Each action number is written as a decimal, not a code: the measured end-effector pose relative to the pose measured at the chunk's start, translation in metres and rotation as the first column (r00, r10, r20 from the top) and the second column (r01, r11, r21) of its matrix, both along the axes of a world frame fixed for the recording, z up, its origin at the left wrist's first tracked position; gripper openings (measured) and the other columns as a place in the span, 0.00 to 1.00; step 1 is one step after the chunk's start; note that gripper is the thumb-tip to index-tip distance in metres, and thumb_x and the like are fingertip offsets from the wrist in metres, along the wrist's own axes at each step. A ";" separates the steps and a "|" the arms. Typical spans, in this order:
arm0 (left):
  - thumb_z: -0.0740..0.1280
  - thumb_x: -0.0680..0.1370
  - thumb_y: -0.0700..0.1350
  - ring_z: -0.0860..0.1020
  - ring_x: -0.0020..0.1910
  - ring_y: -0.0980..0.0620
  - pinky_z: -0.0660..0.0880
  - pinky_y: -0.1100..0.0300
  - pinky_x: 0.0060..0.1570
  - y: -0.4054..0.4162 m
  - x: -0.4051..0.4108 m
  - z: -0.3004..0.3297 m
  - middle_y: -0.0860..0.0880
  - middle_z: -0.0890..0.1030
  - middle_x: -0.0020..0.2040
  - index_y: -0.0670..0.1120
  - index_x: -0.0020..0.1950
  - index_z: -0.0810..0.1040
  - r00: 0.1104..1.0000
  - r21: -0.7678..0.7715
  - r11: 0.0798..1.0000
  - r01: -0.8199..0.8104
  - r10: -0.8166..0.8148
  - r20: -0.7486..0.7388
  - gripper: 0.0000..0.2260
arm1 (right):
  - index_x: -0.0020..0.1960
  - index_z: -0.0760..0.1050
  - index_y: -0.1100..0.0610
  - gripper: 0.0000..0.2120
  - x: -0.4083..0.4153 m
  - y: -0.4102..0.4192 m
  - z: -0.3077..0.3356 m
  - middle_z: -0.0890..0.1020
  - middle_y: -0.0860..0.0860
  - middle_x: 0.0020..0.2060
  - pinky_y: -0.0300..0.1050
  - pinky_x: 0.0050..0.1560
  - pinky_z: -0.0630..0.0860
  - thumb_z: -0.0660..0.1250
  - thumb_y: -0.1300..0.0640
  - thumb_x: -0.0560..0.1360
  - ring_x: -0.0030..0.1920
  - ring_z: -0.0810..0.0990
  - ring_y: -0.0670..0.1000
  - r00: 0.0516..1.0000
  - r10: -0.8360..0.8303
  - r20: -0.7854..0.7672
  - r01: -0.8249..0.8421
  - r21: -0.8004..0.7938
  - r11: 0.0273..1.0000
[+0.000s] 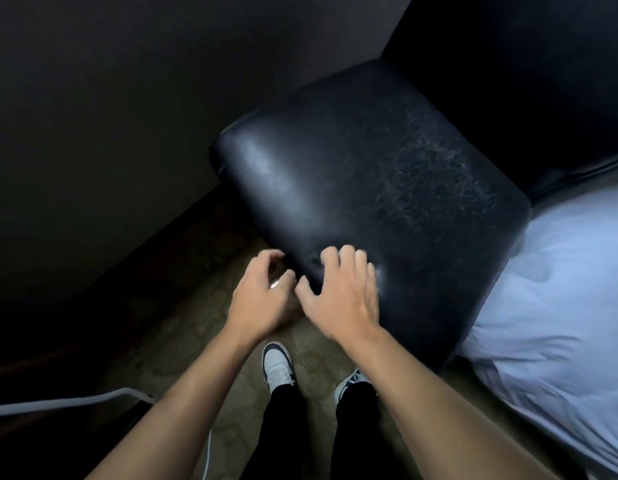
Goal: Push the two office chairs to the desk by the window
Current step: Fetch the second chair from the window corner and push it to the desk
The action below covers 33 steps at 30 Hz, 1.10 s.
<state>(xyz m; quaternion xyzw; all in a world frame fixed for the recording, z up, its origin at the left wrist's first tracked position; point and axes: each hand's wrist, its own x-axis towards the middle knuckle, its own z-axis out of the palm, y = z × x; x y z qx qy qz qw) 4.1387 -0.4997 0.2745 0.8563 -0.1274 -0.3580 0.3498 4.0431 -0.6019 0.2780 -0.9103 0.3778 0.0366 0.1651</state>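
— Two hands, one chair in view. Where does it sit from the fingers?

— Dead ahead and a touch right: the black, glossy, leather-padded office chair (369, 202) fills the middle of the view, and its broad cushion runs away from the hands toward about 1 o'clock.

— Which hand is nearer?

— The right hand (338, 292). Its fingers (347, 259) are spread and lie over the near edge of the padding, apparently touching it, though motion blur leaves me unsure how firmly. The left hand (262, 296) hovers just beside the chair's near corner, at about 9 o'clock from the right hand, its fingers loosely curled and holding nothing.

— So no grip yet?

— None that I can see. Both hands are empty; the right looks ready to press, the left would have to slide toward 2 o'clock to meet the leather.

— Anything hemming it in?

— A pale blue-white bedsheet (560, 289) lies against the chair's side at 3 o'clock, and a dark wall (110, 116) closes off 10 o'clock. Patterned carpet (203, 323) shows below at 7 o'clock.

— And the bench by the window?

— Not in view, nor the second chair. I judge the push has to wait on turning this one clear of the bed.
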 end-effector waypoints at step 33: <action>0.68 0.71 0.44 0.77 0.36 0.58 0.72 0.68 0.37 -0.139 -0.084 0.363 0.59 0.79 0.37 0.55 0.40 0.73 0.885 -0.426 0.892 -0.150 0.313 0.345 0.07 | 0.59 0.72 0.43 0.20 0.017 -0.164 0.490 0.77 0.50 0.55 0.48 0.49 0.65 0.54 0.40 0.70 0.56 0.73 0.54 0.845 0.324 0.426 -0.302 -0.121 0.946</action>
